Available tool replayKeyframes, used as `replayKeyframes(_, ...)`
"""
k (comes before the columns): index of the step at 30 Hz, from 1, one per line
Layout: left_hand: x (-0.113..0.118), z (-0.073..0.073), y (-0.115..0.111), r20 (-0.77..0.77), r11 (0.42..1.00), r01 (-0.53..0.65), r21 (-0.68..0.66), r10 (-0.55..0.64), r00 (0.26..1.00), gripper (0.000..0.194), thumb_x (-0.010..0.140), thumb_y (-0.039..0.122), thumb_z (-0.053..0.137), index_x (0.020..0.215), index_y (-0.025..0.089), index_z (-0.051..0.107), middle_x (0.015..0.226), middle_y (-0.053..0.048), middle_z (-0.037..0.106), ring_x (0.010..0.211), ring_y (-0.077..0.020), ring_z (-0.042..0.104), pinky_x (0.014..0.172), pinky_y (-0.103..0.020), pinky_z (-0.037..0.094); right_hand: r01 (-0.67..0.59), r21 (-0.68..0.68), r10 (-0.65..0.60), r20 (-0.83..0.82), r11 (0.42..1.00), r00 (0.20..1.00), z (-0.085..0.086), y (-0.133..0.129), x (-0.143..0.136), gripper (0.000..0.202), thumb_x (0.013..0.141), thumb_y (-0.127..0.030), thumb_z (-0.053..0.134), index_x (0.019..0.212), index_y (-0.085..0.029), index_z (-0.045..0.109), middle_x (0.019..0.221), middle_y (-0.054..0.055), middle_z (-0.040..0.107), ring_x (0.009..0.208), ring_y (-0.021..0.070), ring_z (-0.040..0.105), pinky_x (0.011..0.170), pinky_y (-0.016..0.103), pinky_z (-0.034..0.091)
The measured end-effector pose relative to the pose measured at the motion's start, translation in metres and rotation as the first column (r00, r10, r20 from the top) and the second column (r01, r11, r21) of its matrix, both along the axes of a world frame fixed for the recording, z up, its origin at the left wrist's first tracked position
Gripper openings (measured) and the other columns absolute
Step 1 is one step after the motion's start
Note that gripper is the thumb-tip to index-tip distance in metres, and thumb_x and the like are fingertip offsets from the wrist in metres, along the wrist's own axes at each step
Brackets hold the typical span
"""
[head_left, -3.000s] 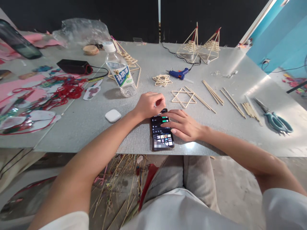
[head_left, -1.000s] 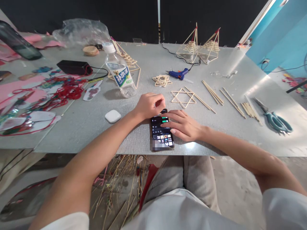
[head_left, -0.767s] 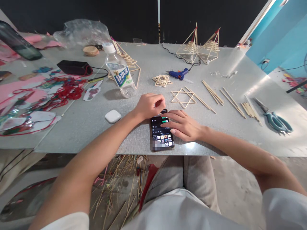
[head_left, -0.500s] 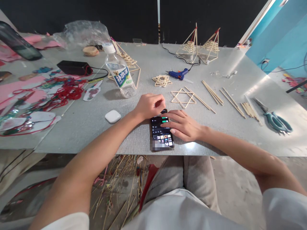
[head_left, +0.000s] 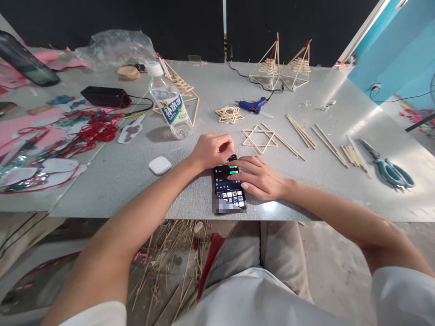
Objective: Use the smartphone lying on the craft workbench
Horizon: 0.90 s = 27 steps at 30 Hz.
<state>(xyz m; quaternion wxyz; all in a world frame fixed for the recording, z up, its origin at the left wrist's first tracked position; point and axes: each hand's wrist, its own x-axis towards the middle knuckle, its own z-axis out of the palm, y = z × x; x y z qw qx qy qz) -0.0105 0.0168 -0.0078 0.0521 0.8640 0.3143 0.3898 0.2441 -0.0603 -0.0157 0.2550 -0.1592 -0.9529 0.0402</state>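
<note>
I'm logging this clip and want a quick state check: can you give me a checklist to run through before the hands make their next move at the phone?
1. Phone lies flat on the table, screen lit: ok.
2. Phone fully supported: not ok, its near end sits right at the table edge.
3. Left hand curled at the phone's far end, touching it: ok; a real grip: cannot tell.
4. Right hand lies beside the phone, fingers over the screen: ok.
5. Flat stick star just beyond the hands, clear of them: ok.
6. Water bottle stands upright, capped, apart from the left arm: ok.
</note>
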Motion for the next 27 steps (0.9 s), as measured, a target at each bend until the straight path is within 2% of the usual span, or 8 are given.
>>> replayKeyframes(10, 0.0005, -0.0018, 0.0013, -0.024, 0.999, -0.025, -0.025, 0.025, 0.999, 0.028, 0.1, 0.035, 0.056, 0.078, 0.022, 0.068, 0.066, 0.0, 0.069, 0.061, -0.0166, 0.06, 0.066, -0.033, 0.044, 0.01, 0.007, -0.01, -0.003, 1.0, 1.0, -0.0005, 0.0001, 0.0007, 0.044, 0.121, -0.035, 0.04, 0.151, -0.022, 0.068, 0.167, 0.016, 0.064, 0.15, 0.0351, 0.057, 0.118, 0.057, 0.051)
replayKeyframes(18, 0.0027, -0.0036, 0.0051, -0.03, 0.997, -0.013, 0.074, 0.016, 0.999, 0.048, 0.103, 0.036, 0.053, 0.058, 0.022, 0.043, 0.052, 0.001, 0.05, 0.053, -0.015, 0.044, 0.059, -0.035, 0.032, 0.006, 0.009, -0.006, -0.018, 1.0, 1.0, -0.0004, 0.0001, 0.0, 0.045, 0.122, -0.037, 0.038, 0.148, -0.021, 0.07, 0.165, 0.016, 0.066, 0.146, 0.0342, 0.059, 0.114, 0.054, 0.052)
replayKeyframes(27, 0.002, -0.0025, 0.0057, -0.047, 0.999, 0.007, 0.037, -0.006, 0.999, 0.058, 0.107, 0.037, 0.05, 0.053, 0.022, 0.035, 0.049, 0.001, 0.041, 0.052, -0.0158, 0.04, 0.059, -0.037, 0.031, -0.003, -0.009, 0.003, -0.02, 1.0, 1.0, -0.0007, 0.0004, 0.0012, 0.046, 0.121, -0.037, 0.038, 0.15, -0.021, 0.07, 0.167, 0.016, 0.065, 0.148, 0.0342, 0.058, 0.117, 0.056, 0.051)
